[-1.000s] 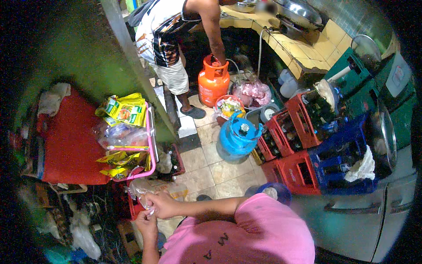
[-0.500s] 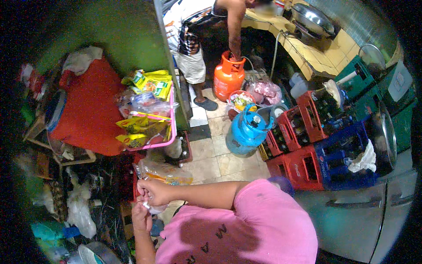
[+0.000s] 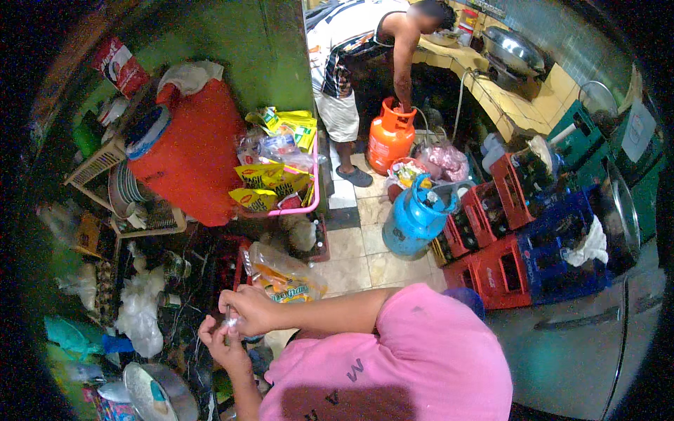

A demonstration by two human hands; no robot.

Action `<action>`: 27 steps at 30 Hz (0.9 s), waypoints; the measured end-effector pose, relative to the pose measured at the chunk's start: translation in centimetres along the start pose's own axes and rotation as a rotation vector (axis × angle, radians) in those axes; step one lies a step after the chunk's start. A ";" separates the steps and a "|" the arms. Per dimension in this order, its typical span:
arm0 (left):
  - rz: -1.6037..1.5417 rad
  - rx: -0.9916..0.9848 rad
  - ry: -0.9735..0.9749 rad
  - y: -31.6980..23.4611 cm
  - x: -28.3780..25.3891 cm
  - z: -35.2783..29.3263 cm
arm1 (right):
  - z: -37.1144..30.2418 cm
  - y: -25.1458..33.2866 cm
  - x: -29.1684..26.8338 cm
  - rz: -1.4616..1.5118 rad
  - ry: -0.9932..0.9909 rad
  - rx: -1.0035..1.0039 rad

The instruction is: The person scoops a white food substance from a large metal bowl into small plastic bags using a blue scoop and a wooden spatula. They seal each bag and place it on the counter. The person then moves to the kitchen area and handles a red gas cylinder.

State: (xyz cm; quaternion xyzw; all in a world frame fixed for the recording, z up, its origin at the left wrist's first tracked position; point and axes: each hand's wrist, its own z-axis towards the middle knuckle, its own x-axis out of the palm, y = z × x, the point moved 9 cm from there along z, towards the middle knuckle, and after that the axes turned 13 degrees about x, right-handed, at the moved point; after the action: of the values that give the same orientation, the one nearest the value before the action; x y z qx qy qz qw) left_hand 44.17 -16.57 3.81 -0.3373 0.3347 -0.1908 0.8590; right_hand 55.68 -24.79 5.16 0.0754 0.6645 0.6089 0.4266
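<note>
My hands meet at the lower left of the head view, in front of my pink shirt. My right hand [image 3: 249, 309] is closed, its fingers bent round something thin that I cannot make out. Just below it, my left hand [image 3: 223, 345] pinches toward a small whitish piece [image 3: 232, 322] between the two hands. The piece is too small and blurred to name. Beyond my right hand lies a clear plastic bag [image 3: 284, 277] with orange and yellow print.
A blue gas cylinder [image 3: 414, 223] stands on the tiled floor [image 3: 344, 245]. Behind it, another person bends over an orange cylinder [image 3: 391, 137]. Red bottle crates [image 3: 484, 277] and a blue crate [image 3: 562, 245] line the right. A pink-rimmed basket [image 3: 315, 186] holds yellow packets. Pans sit lower left.
The view has swung left, so the surroundings sit further right. My left fingers have spread a little, and the pale, clear bulge seen under my right hand now barely shows.
</note>
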 end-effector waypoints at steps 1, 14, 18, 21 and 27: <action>0.119 0.097 0.017 -0.9 -0.7 -0.3 | -0.1 0.3 0.5 0.028 -0.003 -0.021; 0.150 0.124 -0.031 -1.0 -5.7 -4.4 | -2.1 0.6 6.4 0.181 0.125 0.098; 0.155 0.092 -0.058 -1.0 -6.9 -5.0 | -3.0 2.2 7.0 0.196 0.056 -0.057; 0.028 -0.007 -0.102 0.7 -7.6 -5.8 | -3.4 3.1 7.9 0.173 0.027 -0.096; -0.830 -0.764 -0.394 9.7 -4.0 -11.1 | -6.2 8.0 8.1 -0.017 -0.186 -0.617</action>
State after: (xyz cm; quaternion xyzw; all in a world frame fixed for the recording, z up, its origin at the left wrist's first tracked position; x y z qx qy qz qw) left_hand 34.57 -12.61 -7.31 -0.7540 0.0542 -0.3105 0.5763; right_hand 43.15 -22.46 7.66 -0.0077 0.4073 0.7687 0.4931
